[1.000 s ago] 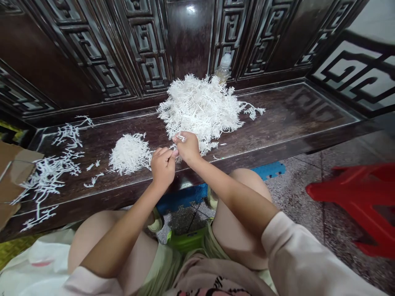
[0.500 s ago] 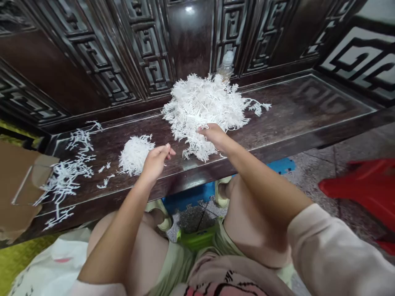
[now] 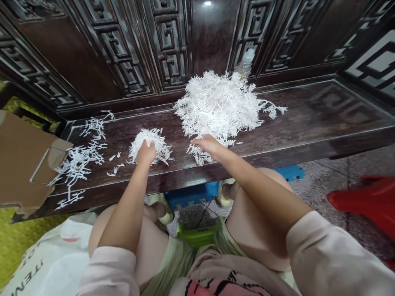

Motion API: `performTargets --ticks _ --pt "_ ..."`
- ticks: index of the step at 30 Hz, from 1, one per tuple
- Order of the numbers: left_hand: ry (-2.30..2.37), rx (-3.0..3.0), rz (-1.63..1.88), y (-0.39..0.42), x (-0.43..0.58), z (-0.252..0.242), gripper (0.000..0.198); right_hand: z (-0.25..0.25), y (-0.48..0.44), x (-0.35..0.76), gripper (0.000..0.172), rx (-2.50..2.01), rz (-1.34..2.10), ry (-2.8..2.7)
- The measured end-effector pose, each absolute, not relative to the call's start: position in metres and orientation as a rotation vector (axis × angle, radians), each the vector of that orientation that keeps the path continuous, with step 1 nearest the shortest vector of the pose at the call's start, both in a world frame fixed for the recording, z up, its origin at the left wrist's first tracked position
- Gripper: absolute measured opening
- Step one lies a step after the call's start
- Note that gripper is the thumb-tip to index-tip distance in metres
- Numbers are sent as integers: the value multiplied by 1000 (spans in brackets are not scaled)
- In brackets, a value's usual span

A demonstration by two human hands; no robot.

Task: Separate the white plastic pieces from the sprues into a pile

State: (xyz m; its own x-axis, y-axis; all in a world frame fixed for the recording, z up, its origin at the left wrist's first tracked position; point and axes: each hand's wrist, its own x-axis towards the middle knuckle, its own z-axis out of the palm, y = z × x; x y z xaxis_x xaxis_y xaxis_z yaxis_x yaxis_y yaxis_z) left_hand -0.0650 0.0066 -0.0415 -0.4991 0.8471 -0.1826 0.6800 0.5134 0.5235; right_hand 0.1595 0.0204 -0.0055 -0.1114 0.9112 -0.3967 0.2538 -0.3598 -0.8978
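My left hand (image 3: 146, 152) reaches onto a small heap of white, thin branching pieces (image 3: 159, 150). Its thumb and forefinger show slightly apart, with white tips between them; the other fingers are hidden. Farther right, my right hand (image 3: 209, 144) is over a small white clump (image 3: 200, 156) at the front of a much larger heap (image 3: 219, 105) of the same pieces. The thumb side stretches left, apart from the fingers behind it, and I see nothing held there. Loose longer white sprigs (image 3: 82, 160) lie at the left end of the dark wooden bench (image 3: 293, 123).
A brown cardboard box (image 3: 24, 164) stands at the left edge. Behind the large heap is a clear bottle with a white cap (image 3: 247, 56), against the carved backrest (image 3: 212, 45). A red plastic stool (image 3: 367, 197) is on the floor at right, and a white bag (image 3: 58, 255) at lower left.
My left hand has moved left, from the gap between the heaps onto the small heap. My right hand has drawn back from the large heap toward its front clump. The view has shifted left.
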Motion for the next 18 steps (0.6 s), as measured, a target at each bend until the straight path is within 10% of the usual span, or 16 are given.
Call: performTargets --ticks 13,18 --pt "2657 1584 370 -3 -48 -40 58 8 16 157 6 -1282 1870 -1115" --pt "1895 1421 747 -19 -4 -25 28 10 18 157 6 -1183 1921 -1055"
